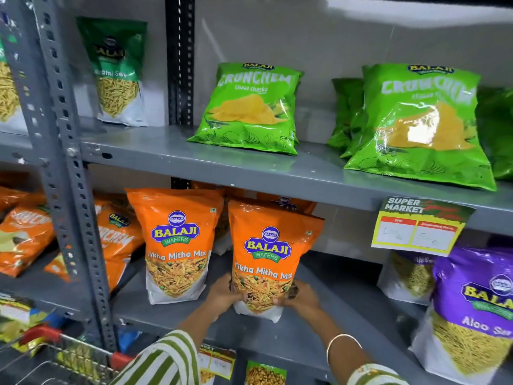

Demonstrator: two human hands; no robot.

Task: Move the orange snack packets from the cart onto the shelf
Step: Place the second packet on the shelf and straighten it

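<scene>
An orange Tikha Mitha Mix packet (266, 254) stands upright on the grey middle shelf (299, 337). My left hand (222, 297) grips its lower left edge and my right hand (302, 297) grips its lower right edge. A second orange Tikha Mitha Mix packet (176, 243) stands just to the left on the same shelf, apart from my hands. More orange packets (288, 202) show behind them. The wire cart (69, 357) with red corner guards sits at the bottom left.
Green Crunchem bags (249, 109) lie on the upper shelf. A purple Aloo Sev packet (472, 309) stands at the right, under a yellow price tag (419, 229). Orange Crunchem bags (25, 234) fill the left bay behind the grey perforated upright (69, 173).
</scene>
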